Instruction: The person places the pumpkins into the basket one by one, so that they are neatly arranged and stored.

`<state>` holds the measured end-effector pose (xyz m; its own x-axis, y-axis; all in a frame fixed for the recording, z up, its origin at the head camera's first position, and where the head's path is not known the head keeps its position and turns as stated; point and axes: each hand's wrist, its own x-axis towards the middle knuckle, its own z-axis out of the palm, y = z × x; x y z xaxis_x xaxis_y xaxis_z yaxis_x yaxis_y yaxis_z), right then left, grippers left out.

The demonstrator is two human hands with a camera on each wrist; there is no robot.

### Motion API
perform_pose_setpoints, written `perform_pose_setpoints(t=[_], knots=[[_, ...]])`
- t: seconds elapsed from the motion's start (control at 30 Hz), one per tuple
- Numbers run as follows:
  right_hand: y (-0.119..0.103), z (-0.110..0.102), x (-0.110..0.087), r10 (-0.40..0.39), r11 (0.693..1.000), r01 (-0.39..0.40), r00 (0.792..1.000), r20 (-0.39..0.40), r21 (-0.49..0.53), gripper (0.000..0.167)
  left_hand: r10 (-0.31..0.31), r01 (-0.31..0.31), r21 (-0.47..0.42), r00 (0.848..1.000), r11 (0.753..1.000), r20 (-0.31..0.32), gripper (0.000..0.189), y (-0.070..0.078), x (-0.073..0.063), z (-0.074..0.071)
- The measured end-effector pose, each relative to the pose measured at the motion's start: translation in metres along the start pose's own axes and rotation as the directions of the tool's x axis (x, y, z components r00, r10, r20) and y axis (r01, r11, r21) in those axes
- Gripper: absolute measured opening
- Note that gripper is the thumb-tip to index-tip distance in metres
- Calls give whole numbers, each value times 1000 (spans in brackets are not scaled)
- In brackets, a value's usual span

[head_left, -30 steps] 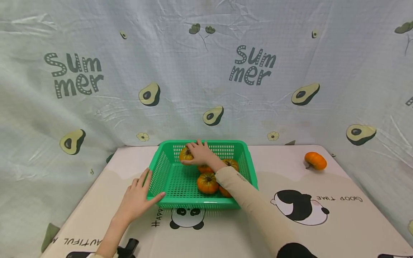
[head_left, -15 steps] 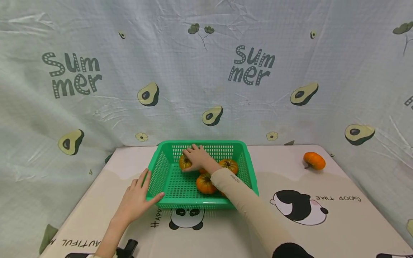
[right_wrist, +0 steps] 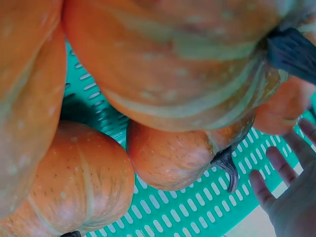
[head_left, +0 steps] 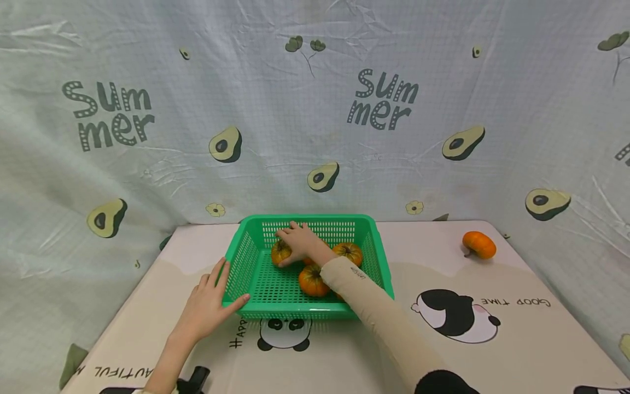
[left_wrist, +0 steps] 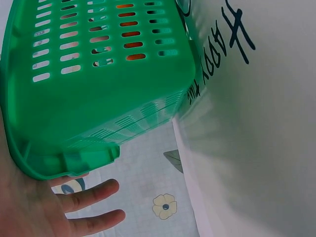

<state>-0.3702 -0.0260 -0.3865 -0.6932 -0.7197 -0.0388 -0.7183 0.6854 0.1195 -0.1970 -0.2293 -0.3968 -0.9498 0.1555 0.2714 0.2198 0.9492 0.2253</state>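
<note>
A green plastic basket (head_left: 295,314) with several small orange pumpkins stands mid-table. Over the leftmost pumpkin (head_left: 279,254), inside the basket, my right hand (head_left: 302,243) lies with fingers spread. In the right wrist view its fingers (right_wrist: 282,168) are straight, beside a partly hidden pumpkin (right_wrist: 286,106). Another pumpkin (head_left: 313,280) sits near the basket's front, and one more (head_left: 349,253) lies to the right; others are partly covered by my right arm. My left hand (head_left: 204,306) touches the basket's left front corner, thumb and fingers extended. Its fingers (left_wrist: 94,195) show straight below the rim in the left wrist view.
A single orange pumpkin (head_left: 479,245) lies on the table (head_left: 433,262) at the far right. Behind the table hangs a pale curtain (head_left: 275,109) printed with avocados. A black object (head_left: 600,390) is cut off at the lower right edge.
My right hand has lowered the leftmost pumpkin to the basket's floor, and its fingers have spread. My left hand has stayed at the basket corner.
</note>
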Motion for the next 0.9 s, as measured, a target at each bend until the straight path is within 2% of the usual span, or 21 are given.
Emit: perform_pose_setpoints(t=[0.23,0.27,0.33,0.47,0.53,0.73,0.9], knots=[[3,-1,2,21,998,-24,998,51,57,78,-2,2,-2,1000,1000,-3,87,2,0,-1],[8,5,7,12,998,-14,999,31,63,79,-2,2,-3,1000,1000,-3,86,2,0,-1],[9,5,7,19,997,-22,999,40,67,78,-1,1,-5,1000,1000,-2,86,2,-1,-2],[9,4,5,29,997,-32,999,47,68,76,4,-4,-5,1000,1000,-5,85,2,-2,-2],[4,-3,-2,43,997,-48,996,74,63,76,8,-8,-4,1000,1000,-8,85,2,-2,-2],[2,-5,-7,34,999,-36,998,55,32,73,23,-23,-4,999,1000,-25,85,1,-2,-1],[3,-9,-7,1,999,-1,1000,-3,-36,64,34,-34,-2,999,999,-37,85,0,-2,1]])
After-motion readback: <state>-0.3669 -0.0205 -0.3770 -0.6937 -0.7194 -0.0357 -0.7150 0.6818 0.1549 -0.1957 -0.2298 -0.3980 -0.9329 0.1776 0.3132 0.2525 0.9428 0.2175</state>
